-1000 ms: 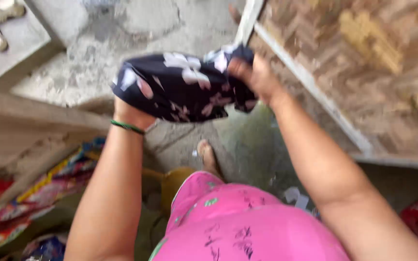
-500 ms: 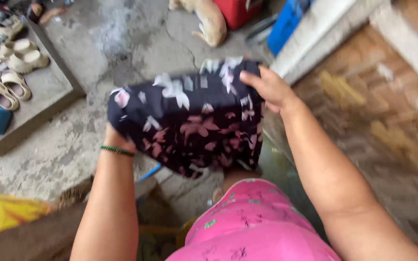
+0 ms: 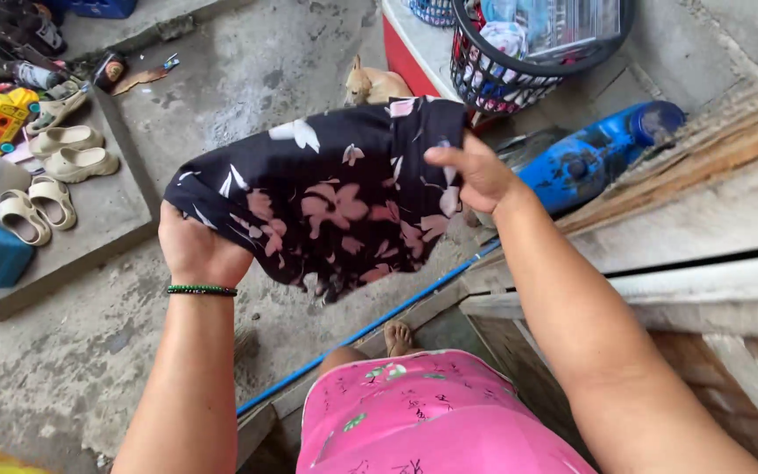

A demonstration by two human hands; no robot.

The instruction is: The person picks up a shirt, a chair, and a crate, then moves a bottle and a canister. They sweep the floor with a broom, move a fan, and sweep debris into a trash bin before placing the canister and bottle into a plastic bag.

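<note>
Head view: the left hand (image 3: 193,250) and right hand (image 3: 475,175) each pinch an edge of the dark floral cloth (image 3: 335,206), spread in the air above the concrete floor (image 3: 89,369). If either grip loosens, its hanging lower edge could drop onto that dirty floor

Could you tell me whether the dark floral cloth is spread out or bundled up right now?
Spread out: the dark floral cloth hangs open between the left hand and right hand.

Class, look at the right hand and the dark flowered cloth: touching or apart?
Touching. The head view shows the right hand pinching the upper edge of the dark flowered cloth, fingers folded over the fabric.
</note>
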